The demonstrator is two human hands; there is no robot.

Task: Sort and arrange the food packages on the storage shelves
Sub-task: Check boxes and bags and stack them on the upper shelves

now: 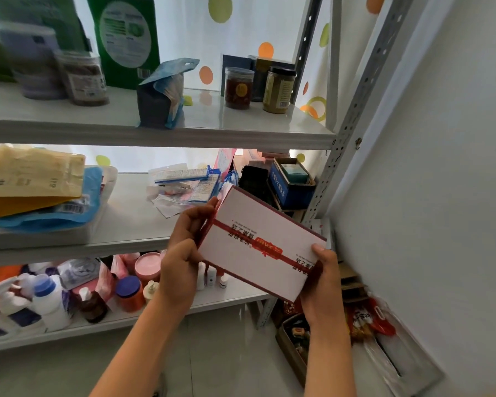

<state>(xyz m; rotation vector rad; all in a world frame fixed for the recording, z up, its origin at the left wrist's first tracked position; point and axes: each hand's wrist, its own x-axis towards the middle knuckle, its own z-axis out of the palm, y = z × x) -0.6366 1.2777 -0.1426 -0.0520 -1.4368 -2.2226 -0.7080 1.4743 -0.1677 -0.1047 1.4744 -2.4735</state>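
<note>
A flat white box with a red band [249,224] is held tilted in front of the middle shelf [132,222]. My left hand [184,253] grips its left edge, thumb on the front face. At the lower right corner, my right hand [321,285] grips the box with the thumb on top. Behind the box on the middle shelf lie flat sachets [184,184] and a blue box [291,181]. Yellow and blue pouches [35,184] are stacked at the shelf's left.
The top shelf [241,124] carries jars [238,87], a grey-blue bag [161,101] and a green package [126,38]. Several bottles [49,296] crowd the lower shelf. A metal upright [352,104] and a white wall stand at the right; packets and a tray [295,342] lie on the floor.
</note>
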